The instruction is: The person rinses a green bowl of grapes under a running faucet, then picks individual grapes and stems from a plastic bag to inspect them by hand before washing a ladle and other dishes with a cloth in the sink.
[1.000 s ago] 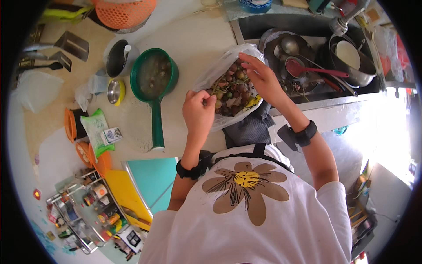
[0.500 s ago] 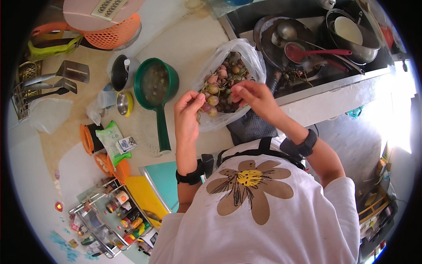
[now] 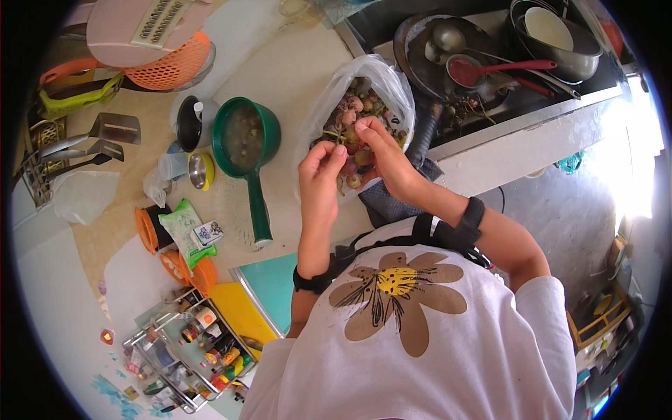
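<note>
Over an open clear plastic bag [image 3: 308, 140] full of grapes, both hands work close together. A small bunch of grapes [image 3: 354, 180] hangs between them, its thin stem pinched by the thumb and fingers of my left hand [image 3: 320, 185]. My right hand [image 3: 392, 164] is closed in a pinch at the upper part of that bunch; its fingertips hide what lies between them. Pinkish, shrivelled grapes and stems show in the bag behind. To the left, a green long-handled dipper [image 3: 273, 133] holds cloudy water with small round pieces in it.
A sink or stove recess [image 3: 490, 133] at right holds a dark wok [image 3: 413, 52], a red ladle [image 3: 465, 70] and nested pots [image 3: 581, 59]. At left stand cups, a yellow-rimmed steel bowl [image 3: 201, 171], a green packet [image 3: 185, 227], spatulas [image 3: 115, 128] and an orange basket [image 3: 168, 70].
My right hand has moved left and slightly up, its fingertips now near my left hand's. My left hand has shifted a little right. The view has turned slightly.
</note>
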Demonstrator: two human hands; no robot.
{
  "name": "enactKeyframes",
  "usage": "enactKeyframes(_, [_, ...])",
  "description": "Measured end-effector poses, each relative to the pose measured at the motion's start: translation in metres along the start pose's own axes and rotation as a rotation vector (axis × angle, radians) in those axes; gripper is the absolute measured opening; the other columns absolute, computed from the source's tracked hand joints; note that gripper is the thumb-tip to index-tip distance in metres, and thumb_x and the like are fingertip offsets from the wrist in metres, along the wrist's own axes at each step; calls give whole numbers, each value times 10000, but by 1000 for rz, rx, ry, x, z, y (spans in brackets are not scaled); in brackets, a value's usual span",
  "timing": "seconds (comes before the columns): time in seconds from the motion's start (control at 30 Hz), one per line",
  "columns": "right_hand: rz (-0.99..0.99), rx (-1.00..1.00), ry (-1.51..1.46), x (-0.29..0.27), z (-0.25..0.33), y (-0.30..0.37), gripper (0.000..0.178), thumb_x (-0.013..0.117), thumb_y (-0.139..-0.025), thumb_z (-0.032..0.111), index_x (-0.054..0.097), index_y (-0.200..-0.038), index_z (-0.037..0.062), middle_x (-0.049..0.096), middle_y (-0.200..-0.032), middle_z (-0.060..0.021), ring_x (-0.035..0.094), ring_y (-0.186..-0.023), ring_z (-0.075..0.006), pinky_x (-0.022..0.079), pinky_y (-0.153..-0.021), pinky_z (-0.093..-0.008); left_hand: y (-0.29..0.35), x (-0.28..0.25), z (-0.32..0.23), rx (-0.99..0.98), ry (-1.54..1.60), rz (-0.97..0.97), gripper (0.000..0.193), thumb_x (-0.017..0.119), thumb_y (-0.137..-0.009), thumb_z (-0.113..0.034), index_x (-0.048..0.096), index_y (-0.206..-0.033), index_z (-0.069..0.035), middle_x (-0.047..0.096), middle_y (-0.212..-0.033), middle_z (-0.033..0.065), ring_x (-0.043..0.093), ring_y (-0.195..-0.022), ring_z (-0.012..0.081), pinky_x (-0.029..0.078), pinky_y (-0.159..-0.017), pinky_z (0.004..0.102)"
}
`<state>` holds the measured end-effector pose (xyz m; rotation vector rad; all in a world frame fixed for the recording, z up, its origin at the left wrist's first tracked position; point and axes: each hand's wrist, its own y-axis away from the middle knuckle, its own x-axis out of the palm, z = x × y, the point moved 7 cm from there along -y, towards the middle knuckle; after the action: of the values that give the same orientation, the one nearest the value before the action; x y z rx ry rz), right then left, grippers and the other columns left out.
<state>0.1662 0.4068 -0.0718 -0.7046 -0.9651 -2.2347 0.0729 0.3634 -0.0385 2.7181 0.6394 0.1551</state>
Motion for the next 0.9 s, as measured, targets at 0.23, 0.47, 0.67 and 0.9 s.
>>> enactKeyframes(0.23, [-4,-17,-127,-4,-1,-1,282,374,-863,355,449,-1052,159,504,-919,-32,574,-724,-169,471,-475,-284,-2,4,9,-42,21,34,126,504,-880,-128,542,-832,-17,511,-734,-18,467,-681,60,379,-620,196])
enactKeyframes(0.47, [-13,-45,-136,-9,3,-2,289,353,-876,369,461,-1033,152,538,-788,-8,545,-575,-132,355,-430,-227,-3,5,8,-45,-107,28,129,518,-877,-150,529,-833,-29,537,-737,-13,477,-635,67,379,-575,203])
enactKeyframes(0.67, [16,-51,-283,-14,-5,-9,269,393,-881,374,466,-986,137,516,-741,-2,502,-524,-111,291,-416,-209,-5,11,9,-40,-123,25,106,528,-868,-148,530,-831,-49,539,-687,-13,478,-588,62,337,-498,189])
enactKeyframes(0.9, [-25,-47,-166,-8,4,-4,268,473,-873,367,483,-906,102,484,-684,-4,458,-474,-95,282,-389,-211,-9,19,4,-45,-179,38,148,537,-863,-139,498,-782,-21,527,-675,5,489,-564,69,386,-483,219])
